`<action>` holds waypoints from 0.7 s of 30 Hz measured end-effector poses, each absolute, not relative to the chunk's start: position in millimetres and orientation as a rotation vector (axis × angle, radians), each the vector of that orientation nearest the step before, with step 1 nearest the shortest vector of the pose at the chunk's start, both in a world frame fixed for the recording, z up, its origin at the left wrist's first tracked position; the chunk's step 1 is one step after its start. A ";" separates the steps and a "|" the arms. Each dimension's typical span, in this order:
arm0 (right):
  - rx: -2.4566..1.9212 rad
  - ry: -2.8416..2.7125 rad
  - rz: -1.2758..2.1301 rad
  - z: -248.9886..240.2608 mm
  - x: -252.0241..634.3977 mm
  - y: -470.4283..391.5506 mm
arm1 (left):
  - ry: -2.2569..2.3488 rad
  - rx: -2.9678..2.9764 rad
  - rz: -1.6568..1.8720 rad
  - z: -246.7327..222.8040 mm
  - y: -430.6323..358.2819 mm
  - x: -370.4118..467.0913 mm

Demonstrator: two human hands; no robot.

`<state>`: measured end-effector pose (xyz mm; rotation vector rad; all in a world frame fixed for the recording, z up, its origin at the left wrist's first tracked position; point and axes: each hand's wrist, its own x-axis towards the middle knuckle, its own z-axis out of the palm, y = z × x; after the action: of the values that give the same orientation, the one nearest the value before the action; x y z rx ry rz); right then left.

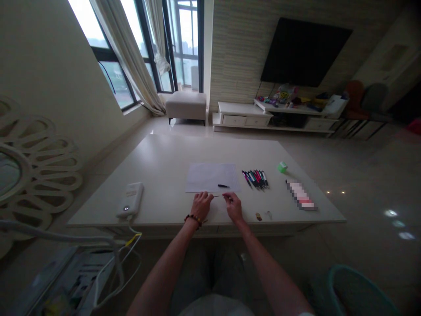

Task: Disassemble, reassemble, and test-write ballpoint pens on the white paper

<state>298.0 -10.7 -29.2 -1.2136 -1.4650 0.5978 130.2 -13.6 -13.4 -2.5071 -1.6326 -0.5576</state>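
Note:
My left hand (201, 206), with a beaded bracelet at the wrist, is closed in a pinch on a thin dark stick that looks like a pen refill (216, 195). Its far end points at the fingers of my right hand (233, 207). Those fingers are closed on a small dark pen part (229, 199), mostly hidden by them. Both hands are just above the table's near side, by the lower edge of a white sheet of paper (206, 176). On the sheet lies a short black pen piece (223, 186). A row of several pens (255, 179) lies right of the paper.
The white table (158, 162) also bears a white power bank (132, 199) with a cable at the left, a green object (282, 166), a blurred-out phone (300, 194), and a small brown item (258, 216) near the front edge. A teal-rimmed bin (332, 281) stands lower right.

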 end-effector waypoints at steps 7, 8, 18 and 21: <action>-1.198 -1.509 0.622 -25.9 296.9 -13.2 | -1.623 -2.520 -0.550 -11.1 -14.7 131.2; -1.193 -1.512 0.621 -25.5 296.9 -13.5 | -1.622 -2.523 -0.548 -10.9 -14.8 131.3; -1.225 -1.496 0.628 -21.8 296.3 -15.3 | -1.642 -2.534 -0.541 -10.7 -15.0 131.3; -1.238 -1.515 0.625 -19.2 295.8 -16.3 | -1.645 -2.549 -0.544 -10.3 -15.1 131.9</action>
<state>295.8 -16.3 -19.2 -1.2383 -1.5153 0.6250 131.9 -15.1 -10.3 -2.5494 -1.6448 -0.5441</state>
